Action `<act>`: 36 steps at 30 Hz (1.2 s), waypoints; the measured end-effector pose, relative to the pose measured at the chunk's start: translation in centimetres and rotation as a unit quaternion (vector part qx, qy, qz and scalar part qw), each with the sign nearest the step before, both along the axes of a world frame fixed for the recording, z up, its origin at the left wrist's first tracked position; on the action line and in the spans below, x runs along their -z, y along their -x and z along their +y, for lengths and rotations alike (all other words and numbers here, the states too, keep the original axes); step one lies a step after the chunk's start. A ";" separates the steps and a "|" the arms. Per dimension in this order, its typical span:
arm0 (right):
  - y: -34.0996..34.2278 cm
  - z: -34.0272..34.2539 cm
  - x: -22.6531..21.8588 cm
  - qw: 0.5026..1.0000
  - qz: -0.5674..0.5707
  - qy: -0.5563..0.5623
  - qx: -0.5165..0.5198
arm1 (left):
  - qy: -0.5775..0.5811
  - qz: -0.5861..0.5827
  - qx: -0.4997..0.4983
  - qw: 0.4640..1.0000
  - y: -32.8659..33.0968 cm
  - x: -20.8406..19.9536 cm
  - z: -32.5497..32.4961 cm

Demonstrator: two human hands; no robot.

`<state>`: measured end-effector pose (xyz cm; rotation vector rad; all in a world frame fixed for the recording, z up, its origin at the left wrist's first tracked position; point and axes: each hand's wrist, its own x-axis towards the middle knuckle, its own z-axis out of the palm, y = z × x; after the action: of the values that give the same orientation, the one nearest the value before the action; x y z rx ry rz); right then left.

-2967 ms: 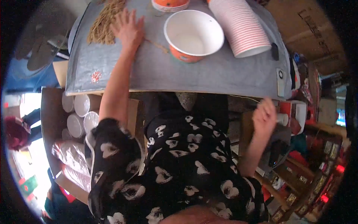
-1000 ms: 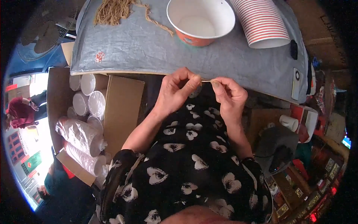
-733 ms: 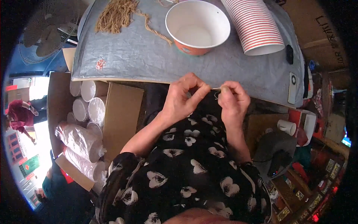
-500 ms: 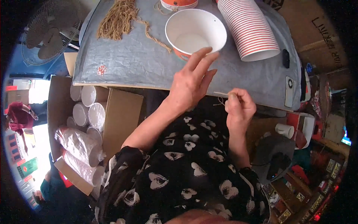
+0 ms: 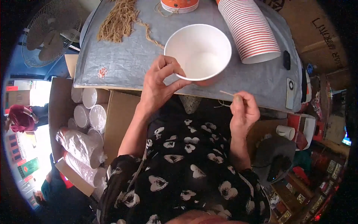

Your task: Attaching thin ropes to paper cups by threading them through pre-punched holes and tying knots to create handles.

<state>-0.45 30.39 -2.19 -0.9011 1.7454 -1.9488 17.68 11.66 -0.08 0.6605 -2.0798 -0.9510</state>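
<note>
A white-lined paper bucket (image 5: 201,48) with an orange outside tilts toward me at the table's near edge. My left hand (image 5: 158,80) grips its near-left rim between thumb and fingers. To the right of it, apart from the bucket, my right hand (image 5: 244,110) pinches a thin piece of string (image 5: 226,93). One stiff end points left from the fingertips, and a loose curl shows beside the hand. A bundle of brown twine (image 5: 116,23) lies at the far left of the table, one strand trailing toward the bucket.
A long nested stack of paper buckets (image 5: 250,33) lies at the right, near a small black object (image 5: 286,59). Another orange bucket (image 5: 179,5) with string stands at the far edge. Below the table, a carton (image 5: 59,112) holds wrapped bucket stacks. A fan (image 5: 52,37) stands at left.
My left hand has moved left and closed on the bucket's rim. The bucket has come nearer to me and tilted. My right hand has shifted slightly right, still pinching the string.
</note>
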 end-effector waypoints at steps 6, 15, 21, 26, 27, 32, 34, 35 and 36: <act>1.1 -4.3 -4.1 0.894 0.426 0.136 0.013 | -0.105 0.024 0.095 0.990 -2.0 0.8 1.0; 0.0 -7.4 -4.0 0.871 0.459 0.133 -0.114 | -0.185 0.066 0.140 0.970 -4.1 2.7 0.2; -1.3 -7.9 -3.9 0.863 0.463 0.139 -0.145 | -0.409 0.111 0.059 0.904 -2.7 4.5 -3.0; -2.2 -8.5 -3.7 0.871 0.446 0.146 -0.147 | -0.438 0.160 0.094 0.880 -0.3 5.3 -3.6; -2.4 -8.6 -3.8 0.868 0.452 0.138 -0.150 | -0.436 0.161 0.093 0.880 -0.1 5.5 -3.7; -3.3 -8.4 -4.3 0.854 0.481 0.122 -0.155 | -0.462 0.176 0.052 0.867 0.5 5.6 -3.3; -3.5 -8.4 -4.5 0.852 0.485 0.122 -0.156 | -0.464 0.171 0.040 0.868 0.8 5.8 -3.3; -3.6 -8.5 -4.6 0.851 0.488 0.120 -0.156 | -0.467 0.165 0.028 0.868 0.9 6.0 -3.5; -3.8 -8.2 -4.3 0.851 0.489 0.114 -0.155 | -0.446 0.152 0.026 0.882 0.8 6.4 -3.3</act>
<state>3.35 22.21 2.14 -2.3997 1.6154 -1.5649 16.90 8.32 -6.49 0.8275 -1.3111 -1.9318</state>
